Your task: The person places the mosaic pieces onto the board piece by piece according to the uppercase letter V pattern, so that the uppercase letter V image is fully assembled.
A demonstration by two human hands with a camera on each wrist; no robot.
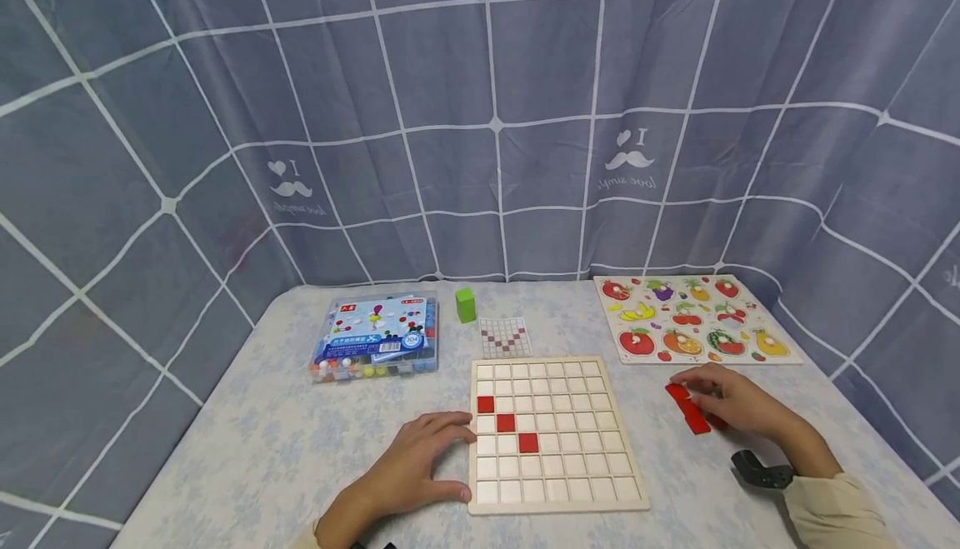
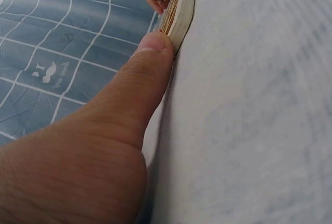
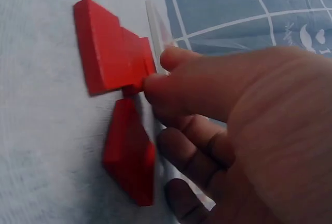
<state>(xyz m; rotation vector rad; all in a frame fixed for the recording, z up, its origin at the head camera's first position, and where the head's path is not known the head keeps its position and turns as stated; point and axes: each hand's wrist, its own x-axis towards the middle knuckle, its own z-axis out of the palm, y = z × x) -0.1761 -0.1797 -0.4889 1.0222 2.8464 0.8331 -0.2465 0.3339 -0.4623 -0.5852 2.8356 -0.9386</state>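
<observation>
A wooden grid board [image 1: 558,506] lies on the table, with 3 red square tiles in a diagonal at its left; one is the middle tile [image 1: 506,423]. My left hand [image 1: 420,466] rests beside the board, fingers and thumb touching its left edge; in the left wrist view the thumb [image 2: 140,79] presses against the board's rim [image 2: 182,19]. To the right of the board, my right hand [image 1: 731,399] is at a row of red tiles [image 1: 687,409]. Its thumb and index finger pinch a red tile [image 3: 147,55] at the row's end. Another red tile [image 3: 129,154] lies under the hand.
Behind the board lies a small pattern card [image 1: 505,337] beside a green block [image 1: 466,305]. A clear plastic box of colored parts [image 1: 375,336] stands at the back left. A fruit puzzle board [image 1: 693,320] lies at the back right. A grid-patterned curtain [image 1: 450,116] surrounds the table.
</observation>
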